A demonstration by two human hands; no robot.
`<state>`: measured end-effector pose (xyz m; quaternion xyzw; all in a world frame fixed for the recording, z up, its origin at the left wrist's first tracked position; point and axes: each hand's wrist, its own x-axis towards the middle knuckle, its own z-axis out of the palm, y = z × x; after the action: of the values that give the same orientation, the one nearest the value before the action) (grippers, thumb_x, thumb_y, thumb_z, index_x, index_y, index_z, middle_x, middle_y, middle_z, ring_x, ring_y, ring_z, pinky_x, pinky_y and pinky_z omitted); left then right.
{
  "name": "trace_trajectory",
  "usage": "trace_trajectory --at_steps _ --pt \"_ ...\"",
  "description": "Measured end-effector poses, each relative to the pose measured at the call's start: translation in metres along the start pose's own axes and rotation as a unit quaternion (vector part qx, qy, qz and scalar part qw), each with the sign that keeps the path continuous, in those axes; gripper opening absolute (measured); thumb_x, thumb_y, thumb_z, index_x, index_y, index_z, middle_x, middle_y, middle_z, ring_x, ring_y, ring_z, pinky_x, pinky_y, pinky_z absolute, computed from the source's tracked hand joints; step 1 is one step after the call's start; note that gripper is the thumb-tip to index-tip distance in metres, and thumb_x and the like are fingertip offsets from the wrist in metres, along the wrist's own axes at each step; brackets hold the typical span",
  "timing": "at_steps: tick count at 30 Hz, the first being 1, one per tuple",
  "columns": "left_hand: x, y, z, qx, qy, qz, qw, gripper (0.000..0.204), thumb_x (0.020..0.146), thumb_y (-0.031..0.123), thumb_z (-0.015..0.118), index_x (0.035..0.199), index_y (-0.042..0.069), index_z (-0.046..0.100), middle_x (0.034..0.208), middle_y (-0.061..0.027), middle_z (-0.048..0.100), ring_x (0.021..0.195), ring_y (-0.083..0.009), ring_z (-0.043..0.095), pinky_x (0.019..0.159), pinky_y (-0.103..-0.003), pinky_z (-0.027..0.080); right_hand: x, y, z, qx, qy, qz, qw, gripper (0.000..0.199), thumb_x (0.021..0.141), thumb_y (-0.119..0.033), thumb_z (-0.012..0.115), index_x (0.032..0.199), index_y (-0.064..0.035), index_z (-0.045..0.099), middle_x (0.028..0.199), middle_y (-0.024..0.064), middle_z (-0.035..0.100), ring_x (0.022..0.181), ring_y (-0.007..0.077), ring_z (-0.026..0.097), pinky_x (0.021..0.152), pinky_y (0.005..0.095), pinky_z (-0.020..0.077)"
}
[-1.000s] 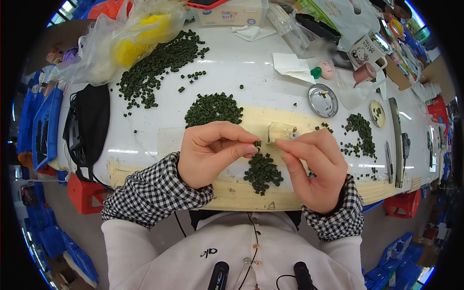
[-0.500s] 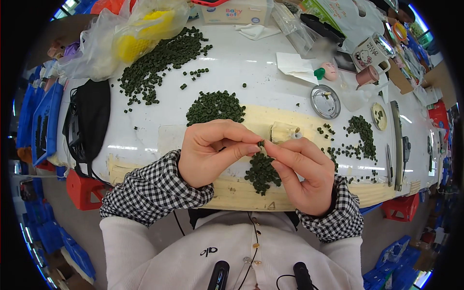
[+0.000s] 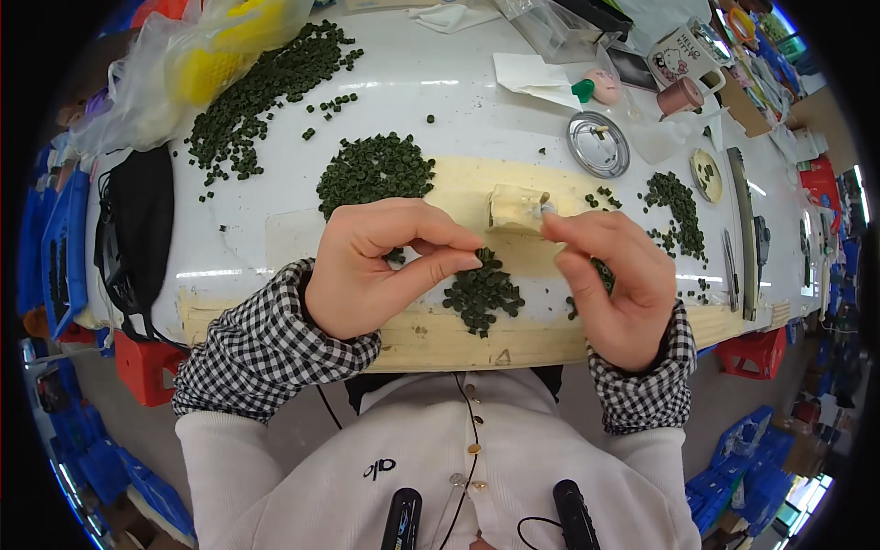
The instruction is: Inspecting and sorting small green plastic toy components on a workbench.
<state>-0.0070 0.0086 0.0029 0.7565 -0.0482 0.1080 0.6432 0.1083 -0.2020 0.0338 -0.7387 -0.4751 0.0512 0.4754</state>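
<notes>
My left hand (image 3: 376, 270) is closed in a pinch, thumb against forefinger. A speck of dark green shows at its fingertips, just above a small pile of dark green pieces (image 3: 483, 298), and partly blends with it. My right hand (image 3: 623, 284) is raised with thumb and forefinger apart. Its forefinger tip is close to a cream block (image 3: 516, 207) that has a small greyish knob on its right end; whether they touch I cannot tell. Some green pieces are partly hidden behind the right hand. Beyond my left hand lies a larger round heap of dark green pieces (image 3: 376, 172).
Farther left spreads a big heap of green pieces (image 3: 266, 92) beside a clear bag (image 3: 137, 101). To the right are a round metal lid (image 3: 598, 145), more green pieces (image 3: 674, 203), tweezers (image 3: 731, 266) and a mug (image 3: 680, 60). A black cloth (image 3: 147, 229) lies at left.
My right hand has parted from the left, moving right toward the cream block with its fingers spreading. My left hand keeps its pinch. The whole view has shifted slightly.
</notes>
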Motion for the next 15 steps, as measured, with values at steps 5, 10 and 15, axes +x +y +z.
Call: trace_trajectory --at_steps 5,10,15 --pt "0.002 -0.007 0.003 0.195 -0.103 0.059 0.974 0.017 0.076 0.000 0.073 0.092 0.001 0.070 0.082 -0.0086 0.064 0.071 -0.0194 0.061 0.062 -0.029 0.048 -0.023 0.022 -0.029 -0.164 -0.028 0.038 0.985 0.011 0.075 0.002 0.070 0.087 0.0002 0.068 0.079 0.0093 0.063 0.073 0.0235 0.058 0.065 0.0306 0.0462" --pt "0.003 -0.012 0.003 0.233 -0.106 0.083 0.963 0.017 0.076 0.001 0.072 0.093 0.002 0.070 0.075 -0.0078 0.060 0.067 -0.0196 0.056 0.058 -0.029 0.045 -0.036 0.035 -0.026 -0.246 -0.067 0.021 0.967 0.016 0.069 0.001 0.074 0.083 -0.0011 0.067 0.077 0.0074 0.059 0.076 0.0254 0.052 0.066 0.0337 0.0430" --pt "0.014 -0.005 -0.020 0.264 0.003 0.042 0.964 0.013 0.080 0.000 0.070 0.093 0.000 0.069 0.073 -0.0041 0.058 0.057 -0.0108 0.047 0.051 -0.023 0.037 -0.034 0.034 -0.016 -0.268 -0.066 0.002 0.961 0.012 0.069 -0.003 0.073 0.078 -0.0031 0.065 0.075 0.0069 0.057 0.077 0.0263 0.052 0.068 0.0363 0.0442"
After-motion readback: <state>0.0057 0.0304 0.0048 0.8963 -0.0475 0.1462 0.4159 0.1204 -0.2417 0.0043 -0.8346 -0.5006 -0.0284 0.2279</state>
